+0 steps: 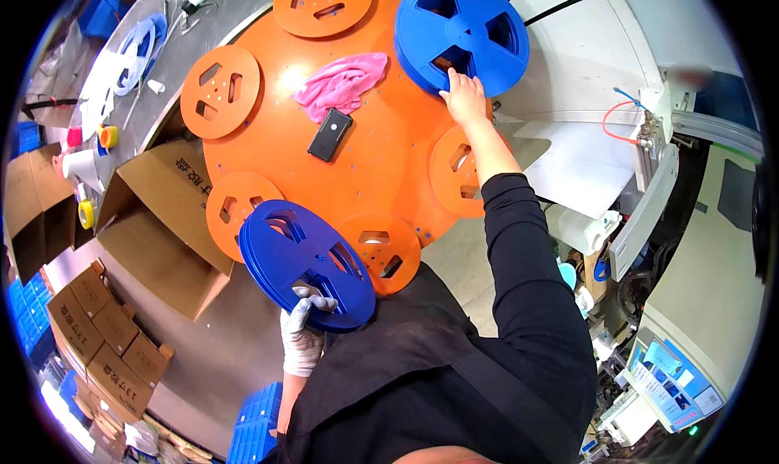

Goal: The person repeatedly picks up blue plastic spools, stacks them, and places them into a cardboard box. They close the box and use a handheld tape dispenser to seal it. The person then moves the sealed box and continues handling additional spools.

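In my gloved left hand is a stack of blue plastic reels, tilted over the near left edge of the round orange turntable. The fingers hook through a cutout near the stack's lower rim. My bare right hand reaches to another stack of blue reels at the turntable's far right. Its fingers are bent over the near rim at a cutout, closed on the reel's edge. How many reels it grips is hidden.
On the turntable lie orange slotted discs, a pink cloth and a dark phone-like device. An open cardboard box stands at the left, with stacked cartons beyond. A white machine panel borders the right.
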{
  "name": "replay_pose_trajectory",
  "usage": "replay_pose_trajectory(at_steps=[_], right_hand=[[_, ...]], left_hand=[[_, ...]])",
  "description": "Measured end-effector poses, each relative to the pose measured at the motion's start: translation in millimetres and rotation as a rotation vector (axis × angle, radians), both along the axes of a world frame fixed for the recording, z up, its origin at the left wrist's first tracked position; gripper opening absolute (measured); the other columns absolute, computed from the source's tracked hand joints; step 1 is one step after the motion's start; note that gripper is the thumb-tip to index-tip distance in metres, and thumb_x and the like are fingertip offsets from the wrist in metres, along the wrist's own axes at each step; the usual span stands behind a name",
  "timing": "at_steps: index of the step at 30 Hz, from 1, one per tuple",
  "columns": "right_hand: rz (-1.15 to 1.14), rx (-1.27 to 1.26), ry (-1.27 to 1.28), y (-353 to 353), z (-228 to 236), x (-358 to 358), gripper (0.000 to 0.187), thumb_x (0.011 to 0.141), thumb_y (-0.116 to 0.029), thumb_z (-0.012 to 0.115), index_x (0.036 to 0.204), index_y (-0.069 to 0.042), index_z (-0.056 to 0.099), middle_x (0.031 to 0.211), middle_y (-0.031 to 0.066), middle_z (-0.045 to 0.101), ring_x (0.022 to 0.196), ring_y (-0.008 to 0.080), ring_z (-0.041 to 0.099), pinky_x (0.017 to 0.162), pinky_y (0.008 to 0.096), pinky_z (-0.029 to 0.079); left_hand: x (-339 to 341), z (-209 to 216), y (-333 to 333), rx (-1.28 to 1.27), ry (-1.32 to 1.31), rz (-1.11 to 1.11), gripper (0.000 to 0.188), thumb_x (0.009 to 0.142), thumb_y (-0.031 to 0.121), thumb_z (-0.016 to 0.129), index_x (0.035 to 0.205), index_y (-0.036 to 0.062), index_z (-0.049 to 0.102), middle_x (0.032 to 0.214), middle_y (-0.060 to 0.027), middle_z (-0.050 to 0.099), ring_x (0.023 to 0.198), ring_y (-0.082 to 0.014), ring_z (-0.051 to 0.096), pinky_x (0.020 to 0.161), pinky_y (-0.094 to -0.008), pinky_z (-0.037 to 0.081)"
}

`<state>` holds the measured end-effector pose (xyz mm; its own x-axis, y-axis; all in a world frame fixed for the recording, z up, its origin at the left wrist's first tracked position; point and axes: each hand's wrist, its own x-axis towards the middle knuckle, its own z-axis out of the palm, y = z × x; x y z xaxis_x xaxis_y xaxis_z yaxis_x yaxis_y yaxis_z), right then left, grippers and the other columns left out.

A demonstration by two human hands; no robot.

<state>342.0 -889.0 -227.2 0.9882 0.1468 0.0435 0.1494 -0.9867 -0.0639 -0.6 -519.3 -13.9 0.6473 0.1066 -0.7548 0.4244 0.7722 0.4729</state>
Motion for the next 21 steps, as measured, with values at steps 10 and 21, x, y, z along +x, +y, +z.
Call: replay_pose_trajectory(at_steps=[10,21], right_hand=[[0.0,-0.01,0.396,5,48,36,0.043,0.074,-0.028,0.078,0.109,-0.009,0.06,0.112,0.0127,0.061,0.109,0.0319,0.059,0.091,0.044,0.049],[-0.068,0.921,0.467,-35,139,28,0.045,0.08,-0.021,0.073,0.118,0.0,0.059,0.111,0.008,0.064,0.103,0.0164,0.058,0.092,0.0304,0.045]], left_hand=[[2,-4,-5,-0.081,0.04,0.048,0.02,0.087,0.007,0.066,0.105,0.0056,0.058,0.083,-0.0087,0.065,0.079,-0.0267,0.067,0.082,-0.0433,0.056],[-4,4,11,-0.07,0.018,0.06,0.022,0.087,0.008,0.066,0.107,0.005,0.057,0.082,-0.0089,0.065,0.079,-0.0258,0.066,0.08,-0.0426,0.056]])
